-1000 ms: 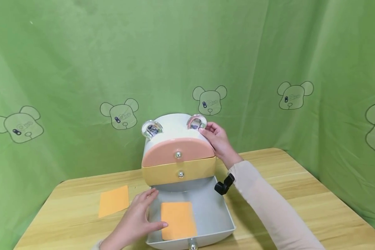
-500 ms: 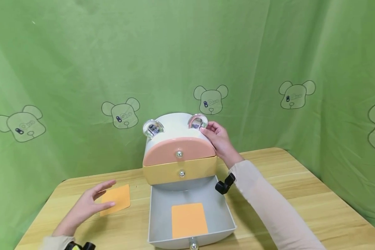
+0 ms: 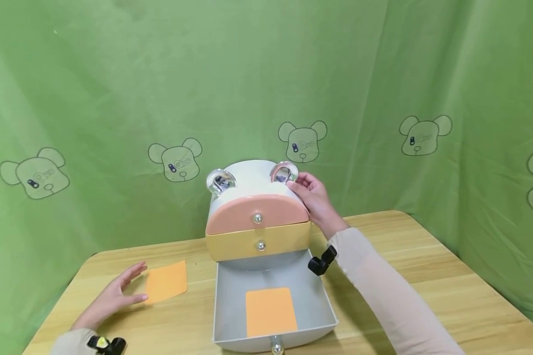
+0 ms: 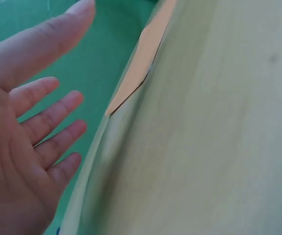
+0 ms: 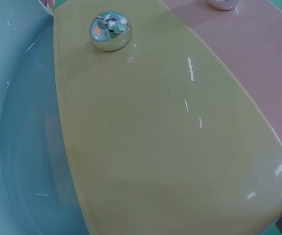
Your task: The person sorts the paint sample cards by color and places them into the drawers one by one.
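My left hand [image 3: 115, 294], fingers apart and relaxed, is at the left edge of an orange paper sheet [image 3: 169, 280] on the table. In the left wrist view the open palm [image 4: 18, 161] faces the sheet [image 4: 141, 56], with nothing held. My right hand [image 3: 314, 197] holds the upper right side of a small drawer box [image 3: 248, 175], thumb beside its clear right ear [image 3: 284, 172]. Pink [image 3: 257, 209] and yellow [image 3: 235, 246] drawers are closed; the grey bottom drawer [image 3: 311, 301] is pulled out. Inside it lies another orange sheet [image 3: 271, 311].
The box stands near the back of the wooden table [image 3: 404, 246]. A green curtain [image 3: 231, 74] printed with bear heads hangs behind and on both sides. Round shiny knobs [image 3: 261, 245] stick out from the drawer fronts.
My left hand has left the sheet in the grey drawer and moved left to the sheet on the table. The drawer's sheet has shifted slightly right. My right hand stays put.
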The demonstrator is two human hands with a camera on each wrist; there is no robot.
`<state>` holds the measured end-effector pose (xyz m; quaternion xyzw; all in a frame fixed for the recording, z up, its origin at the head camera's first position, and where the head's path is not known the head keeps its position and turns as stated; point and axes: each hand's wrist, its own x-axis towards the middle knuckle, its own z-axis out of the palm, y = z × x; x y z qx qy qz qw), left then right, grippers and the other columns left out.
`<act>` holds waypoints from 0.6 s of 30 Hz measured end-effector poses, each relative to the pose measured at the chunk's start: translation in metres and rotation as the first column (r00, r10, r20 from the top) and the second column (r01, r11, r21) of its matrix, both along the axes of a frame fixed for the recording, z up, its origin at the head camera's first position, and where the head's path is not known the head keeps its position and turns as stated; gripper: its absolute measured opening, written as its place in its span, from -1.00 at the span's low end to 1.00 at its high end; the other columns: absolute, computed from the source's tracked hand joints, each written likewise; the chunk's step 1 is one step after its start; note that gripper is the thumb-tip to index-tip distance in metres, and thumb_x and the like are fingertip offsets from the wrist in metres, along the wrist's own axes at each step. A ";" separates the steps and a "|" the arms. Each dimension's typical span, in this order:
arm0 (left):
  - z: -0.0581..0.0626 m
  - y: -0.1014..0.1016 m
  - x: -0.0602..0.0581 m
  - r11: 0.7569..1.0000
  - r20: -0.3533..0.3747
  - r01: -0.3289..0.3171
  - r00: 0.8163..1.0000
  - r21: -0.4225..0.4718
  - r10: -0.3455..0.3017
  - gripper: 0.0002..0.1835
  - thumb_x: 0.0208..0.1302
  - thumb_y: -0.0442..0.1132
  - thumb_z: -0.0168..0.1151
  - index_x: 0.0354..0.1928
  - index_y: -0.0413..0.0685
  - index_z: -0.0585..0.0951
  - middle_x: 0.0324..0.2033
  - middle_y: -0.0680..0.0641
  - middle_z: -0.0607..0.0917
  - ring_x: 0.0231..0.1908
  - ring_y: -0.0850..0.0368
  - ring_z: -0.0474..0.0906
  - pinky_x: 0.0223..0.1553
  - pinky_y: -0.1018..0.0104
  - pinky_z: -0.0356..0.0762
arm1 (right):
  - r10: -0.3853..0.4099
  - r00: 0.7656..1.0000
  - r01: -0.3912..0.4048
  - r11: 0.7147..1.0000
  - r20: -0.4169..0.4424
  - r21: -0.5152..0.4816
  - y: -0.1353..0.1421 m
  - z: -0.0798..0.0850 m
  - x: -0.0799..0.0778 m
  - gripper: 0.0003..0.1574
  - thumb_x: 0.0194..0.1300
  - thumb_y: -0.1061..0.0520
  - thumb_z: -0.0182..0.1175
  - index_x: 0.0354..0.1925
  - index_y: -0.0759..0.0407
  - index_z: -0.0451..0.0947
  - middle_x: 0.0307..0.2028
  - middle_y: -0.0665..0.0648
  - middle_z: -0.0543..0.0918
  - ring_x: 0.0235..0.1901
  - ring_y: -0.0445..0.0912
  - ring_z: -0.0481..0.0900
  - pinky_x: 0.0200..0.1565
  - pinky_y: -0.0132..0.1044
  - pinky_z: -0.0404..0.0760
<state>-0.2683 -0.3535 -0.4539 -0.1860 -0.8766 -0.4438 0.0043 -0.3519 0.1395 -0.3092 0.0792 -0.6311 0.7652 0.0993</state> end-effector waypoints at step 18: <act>-0.005 -0.004 -0.008 0.998 0.187 0.022 0.982 -0.060 -0.010 0.05 -0.01 -0.20 0.43 0.41 -0.30 -0.02 0.41 -0.36 -0.04 0.36 -0.43 -0.25 0.26 -0.44 -0.28 | 0.017 1.000 -0.018 1.000 -0.008 -0.026 0.001 0.000 -0.001 -0.79 0.22 0.35 0.15 -0.25 0.08 0.43 -0.35 -0.06 0.54 -0.36 -0.25 0.49 -0.32 -0.57 0.59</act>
